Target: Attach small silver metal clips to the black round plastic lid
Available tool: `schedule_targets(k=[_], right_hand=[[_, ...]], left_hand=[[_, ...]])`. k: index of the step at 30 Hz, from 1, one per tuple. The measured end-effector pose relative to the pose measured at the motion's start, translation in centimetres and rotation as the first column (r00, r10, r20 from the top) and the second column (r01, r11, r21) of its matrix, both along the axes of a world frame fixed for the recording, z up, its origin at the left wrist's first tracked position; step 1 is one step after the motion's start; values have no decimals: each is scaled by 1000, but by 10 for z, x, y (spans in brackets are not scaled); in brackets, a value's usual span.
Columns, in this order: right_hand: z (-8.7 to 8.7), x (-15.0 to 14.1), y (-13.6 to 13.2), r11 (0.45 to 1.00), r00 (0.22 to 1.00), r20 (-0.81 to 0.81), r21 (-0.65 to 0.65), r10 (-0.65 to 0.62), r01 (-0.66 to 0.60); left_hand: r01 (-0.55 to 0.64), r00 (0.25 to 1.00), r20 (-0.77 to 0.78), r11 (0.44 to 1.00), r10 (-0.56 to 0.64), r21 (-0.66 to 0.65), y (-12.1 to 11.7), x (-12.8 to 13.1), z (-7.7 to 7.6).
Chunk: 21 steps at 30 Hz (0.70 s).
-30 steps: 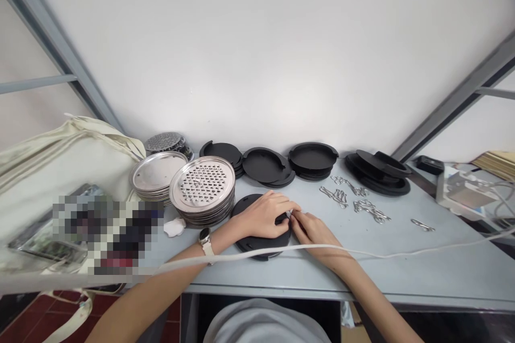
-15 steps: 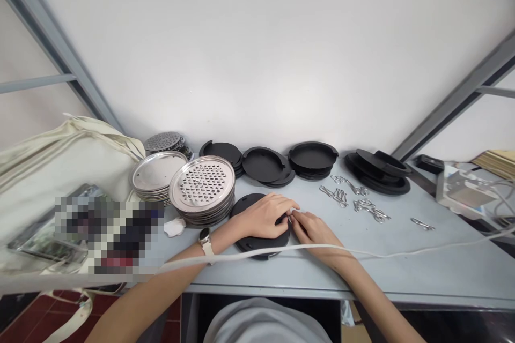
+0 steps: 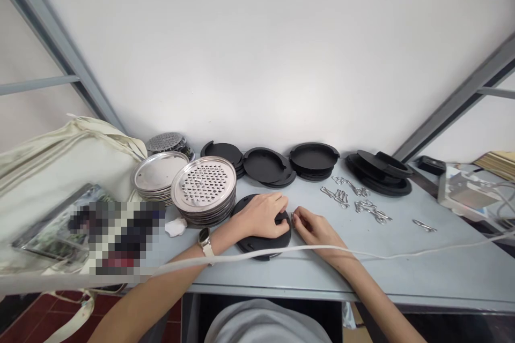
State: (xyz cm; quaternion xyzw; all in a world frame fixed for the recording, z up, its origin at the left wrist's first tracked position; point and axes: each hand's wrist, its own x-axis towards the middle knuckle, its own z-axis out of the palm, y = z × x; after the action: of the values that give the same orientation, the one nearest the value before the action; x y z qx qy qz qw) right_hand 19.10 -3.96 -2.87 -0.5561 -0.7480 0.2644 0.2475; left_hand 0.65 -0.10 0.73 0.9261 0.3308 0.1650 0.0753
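Note:
My left hand (image 3: 267,215), with a watch on its wrist, lies over a black round disc (image 3: 247,246) with a small slot. Its fingers curl at the disc's right side and hold it on the table. Just right of the disc, my right hand (image 3: 314,228) rests on the tabletop with thumb and forefinger pinched together. A tiny shiny bit shows at those fingertips, too small to name. A small gap separates the two hands. Left of the disc stands a stack of round metal grater plates (image 3: 204,185).
Plain metal discs (image 3: 161,171) are stacked at the left, near a cream bag (image 3: 96,155). Black round trays (image 3: 314,156) line the wall. Several bent metal wire pieces (image 3: 372,210) lie at the right. A white cable (image 3: 386,254) crosses in front of my forearms.
My left fingertips have drawn back left, away from my right fingertips, and bent over the disc. My right hand stays almost in place, still pinched.

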Motion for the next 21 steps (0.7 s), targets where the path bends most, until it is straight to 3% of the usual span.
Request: schedule_targets(k=[4, 11, 21], right_hand=[[3, 1, 1, 1000, 1000, -17, 0, -7, 7], [-1, 2, 2, 998, 999, -25, 36, -41, 42], [4, 2, 2, 992, 995, 11, 88, -96, 95]], left_hand=[[37, 999, -33, 999, -38, -18, 3, -3, 0], [126, 985, 139, 971, -98, -205, 5, -1, -5], [163, 977, 173, 965, -129, -204, 6, 2, -9]])
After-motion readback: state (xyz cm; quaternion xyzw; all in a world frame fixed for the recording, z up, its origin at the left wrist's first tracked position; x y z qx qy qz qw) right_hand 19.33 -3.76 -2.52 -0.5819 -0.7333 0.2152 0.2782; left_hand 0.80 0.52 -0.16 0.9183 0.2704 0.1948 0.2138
